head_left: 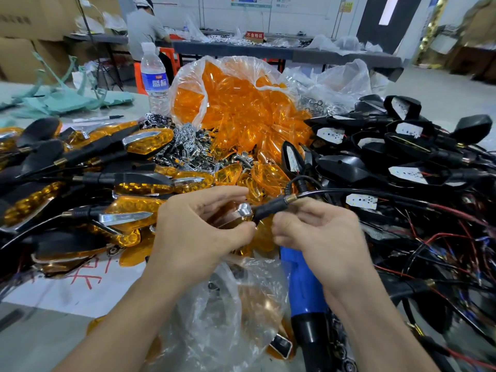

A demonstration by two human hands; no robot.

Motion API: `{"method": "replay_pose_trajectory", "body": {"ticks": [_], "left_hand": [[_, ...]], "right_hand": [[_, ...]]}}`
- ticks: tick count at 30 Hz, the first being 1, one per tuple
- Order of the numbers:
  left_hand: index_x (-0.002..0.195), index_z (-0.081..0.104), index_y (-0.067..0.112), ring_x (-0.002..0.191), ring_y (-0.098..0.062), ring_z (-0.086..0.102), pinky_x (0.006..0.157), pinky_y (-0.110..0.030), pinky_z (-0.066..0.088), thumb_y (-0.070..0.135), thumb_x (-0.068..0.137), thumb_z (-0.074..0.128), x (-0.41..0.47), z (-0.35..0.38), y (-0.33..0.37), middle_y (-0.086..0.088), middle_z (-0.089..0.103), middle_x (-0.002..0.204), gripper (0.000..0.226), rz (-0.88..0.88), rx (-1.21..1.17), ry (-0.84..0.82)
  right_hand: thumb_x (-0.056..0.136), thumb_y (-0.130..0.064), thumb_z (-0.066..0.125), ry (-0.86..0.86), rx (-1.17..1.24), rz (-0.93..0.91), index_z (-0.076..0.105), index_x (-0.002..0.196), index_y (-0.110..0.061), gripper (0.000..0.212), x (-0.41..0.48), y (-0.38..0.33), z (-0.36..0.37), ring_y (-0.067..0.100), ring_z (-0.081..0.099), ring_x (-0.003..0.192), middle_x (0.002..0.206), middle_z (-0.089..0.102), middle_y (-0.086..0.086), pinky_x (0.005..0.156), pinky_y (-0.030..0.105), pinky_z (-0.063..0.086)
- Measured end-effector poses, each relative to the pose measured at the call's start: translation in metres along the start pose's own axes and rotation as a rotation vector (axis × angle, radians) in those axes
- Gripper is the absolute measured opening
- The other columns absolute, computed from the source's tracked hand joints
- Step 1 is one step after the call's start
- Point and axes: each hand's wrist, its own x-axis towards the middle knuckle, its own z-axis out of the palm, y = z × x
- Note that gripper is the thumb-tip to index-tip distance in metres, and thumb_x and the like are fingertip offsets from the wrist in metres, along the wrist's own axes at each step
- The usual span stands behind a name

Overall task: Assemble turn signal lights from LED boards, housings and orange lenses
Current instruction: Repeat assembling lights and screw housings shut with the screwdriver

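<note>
Mid-frame, our left hand [204, 226] grips the signal light [243, 214] by its lens end; right hand [316, 232] pinches its black stem [268, 210], braced, we judge, for seating.

My left hand [204, 229] grips the signal [245, 212] from its left, fingers curled. My right hand [316, 232], just right of it, pinches its stem. Forearms bare, angling inward.
</note>
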Motion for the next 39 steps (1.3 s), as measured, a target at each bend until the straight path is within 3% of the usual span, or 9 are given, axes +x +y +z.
{"method": "replay_pose_trajectory", "body": {"ticks": [4,8,12,15,20,23,30,33,39], "left_hand": [[0.126,0.07,0.05,0.089,0.008,0.073,0.08,-0.007,0.054,0.032,0.062,0.091,-0.003,-0.001,0.005,0.034,0.073,0.104,0.07,0.058,0.114,0.06],[0.144,0.056,0.05,0.097,0.017,0.068,0.086,-0.003,0.05,0.026,0.066,0.099,-0.009,0.001,0.009,0.043,0.066,0.113,0.093,0.215,0.244,-0.021],[0.151,0.051,0.036,0.106,0.012,0.067,0.093,-0.004,0.048,0.017,0.066,0.099,-0.011,0.0,0.007,0.03,0.067,0.12,0.098,0.437,0.377,-0.026],[0.154,0.046,0.032,0.117,0.01,0.063,0.101,-0.008,0.046,0.021,0.07,0.096,-0.011,0.002,0.008,0.019,0.071,0.123,0.098,0.513,0.383,-0.062],[0.157,0.028,0.057,0.114,0.024,0.055,0.088,0.001,0.044,0.046,0.064,0.086,-0.009,0.001,0.016,0.043,0.056,0.135,0.11,0.284,0.266,-0.073],[0.144,0.04,0.067,0.123,0.022,0.05,0.09,-0.014,0.049,0.067,0.053,0.082,-0.003,-0.002,0.013,0.047,0.051,0.135,0.101,0.133,0.236,-0.099],[0.116,0.067,0.064,0.098,0.002,0.072,0.085,-0.038,0.062,0.073,0.061,0.082,0.006,-0.007,0.009,0.035,0.07,0.113,0.058,-0.071,0.13,-0.391],[0.11,0.073,0.057,0.078,-0.01,0.078,0.076,-0.041,0.066,0.062,0.059,0.088,0.004,-0.005,0.01,0.019,0.079,0.093,0.054,-0.105,0.082,-0.361],[0.099,0.081,0.048,0.088,-0.012,0.078,0.079,-0.043,0.064,0.057,0.043,0.095,0.003,-0.01,0.008,0.014,0.08,0.098,0.058,-0.158,-0.01,-0.268]], "right_hand": [[0.088,-0.038,0.076,0.294,-0.378,-0.4,0.069,0.06,-0.023,0.033,-0.008,-0.004,0.001,0.003,0.05,0.047,0.049,0.054,-0.016,0.048,0.01,0.036],[0.088,-0.023,0.068,0.324,-0.646,-0.711,0.079,0.106,-0.026,0.021,-0.016,-0.012,0.021,0.01,0.052,0.103,0.1,0.063,-0.024,0.093,0.031,0.047],[0.11,-0.034,0.036,-0.099,-0.951,-0.302,0.067,0.116,-0.031,0.032,-0.013,-0.019,0.015,0.013,0.05,0.085,0.092,0.07,-0.008,0.085,0.035,0.046],[0.106,-0.042,0.043,-0.244,-0.769,-0.074,0.066,0.113,-0.035,0.025,-0.01,-0.02,-0.001,0.013,0.065,0.083,0.089,0.07,-0.007,0.08,0.034,0.055],[0.102,-0.044,0.049,-0.269,-0.661,-0.163,0.066,0.075,-0.037,0.032,-0.003,-0.015,-0.01,0.007,0.056,0.061,0.062,0.06,-0.014,0.056,0.021,0.044],[0.101,-0.044,0.052,-0.21,-0.585,-0.146,0.064,0.067,-0.043,0.036,-0.001,-0.01,-0.012,0.004,0.048,0.053,0.052,0.051,-0.017,0.052,0.017,0.038],[0.101,-0.043,0.057,-0.219,-0.604,-0.104,0.073,0.083,-0.041,0.025,-0.001,-0.004,-0.008,0.006,0.057,0.055,0.059,0.064,-0.014,0.054,0.024,0.049],[0.099,-0.042,0.06,-0.202,-0.622,-0.118,0.074,0.084,-0.043,0.02,-0.002,-0.002,-0.004,0.01,0.069,0.075,0.077,0.075,-0.01,0.073,0.037,0.059],[0.098,-0.041,0.063,-0.156,-0.606,-0.168,0.074,0.095,-0.05,0.015,-0.003,0.003,0.002,0.004,0.067,0.085,0.085,0.075,-0.014,0.072,0.03,0.059]]}}
